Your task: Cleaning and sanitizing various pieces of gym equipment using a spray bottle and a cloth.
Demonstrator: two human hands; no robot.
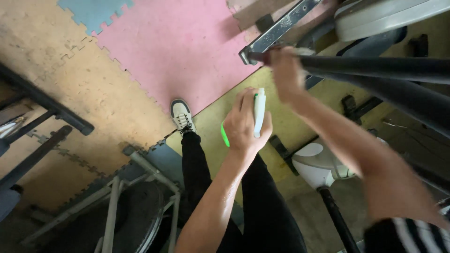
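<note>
Spray bottle [258,112], white with a green trigger, sits clenched in my left hand [243,124], nozzle aimed at the black bar [375,68] of the exercise machine, where my right hand [286,70] grips what looks like a cloth. I judge this the wetting step; next comes a trigger squeeze, then wiping along the bar. Underfoot lie interlocking foam mats [178,47], pink, tan and blue, with other gym frames [42,117] nearby.

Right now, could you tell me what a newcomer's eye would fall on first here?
Mid-frame, the left hand grips a white and green spray bottle. Just above it, the right hand presses on a black bar of the exercise machine. Behind them, the pink mat stands out on the floor, a white shoe at its edge.
</note>
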